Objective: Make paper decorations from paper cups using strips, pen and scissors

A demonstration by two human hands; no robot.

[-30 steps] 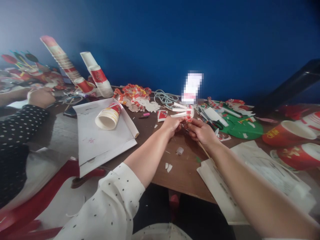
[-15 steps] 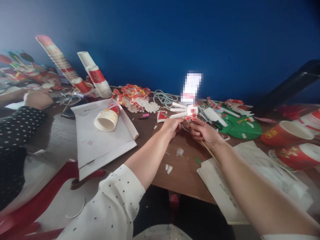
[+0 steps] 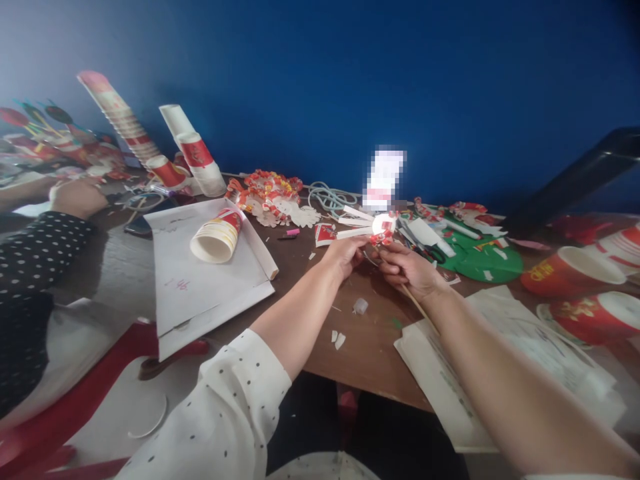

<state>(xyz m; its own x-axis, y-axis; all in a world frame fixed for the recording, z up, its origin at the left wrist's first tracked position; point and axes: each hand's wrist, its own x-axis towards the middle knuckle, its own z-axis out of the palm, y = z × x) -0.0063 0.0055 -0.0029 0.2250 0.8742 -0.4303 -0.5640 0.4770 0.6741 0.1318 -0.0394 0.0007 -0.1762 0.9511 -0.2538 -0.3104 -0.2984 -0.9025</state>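
Note:
Between my hands is a cut paper-cup craft (image 3: 384, 225), with a round white middle, red patterned pieces at its lower edge and white strips pointing left. My left hand (image 3: 349, 256) is closed at its lower left edge, just below the strips; the fingertips are partly hidden. My right hand (image 3: 409, 269) closes round a thin wooden stick (image 3: 414, 300) directly below the craft. The stick slants down along my right forearm. Whether it is joined to the craft is hard to see.
Paper cups (image 3: 215, 241) lie on a white paper folder (image 3: 195, 293) to the left. Leaning cup stacks (image 3: 200, 163) stand behind. Red-and-white cutouts (image 3: 270, 193) are heaped near the wall. Scissors (image 3: 435, 251) and a green sheet (image 3: 487, 257) lie right. A co-worker's hand (image 3: 80, 197) is far left.
The craft is turned slightly between my fingers, and its strips sit a little lower. Both hands keep their grip in nearly the same place. The whole view has shifted slightly.

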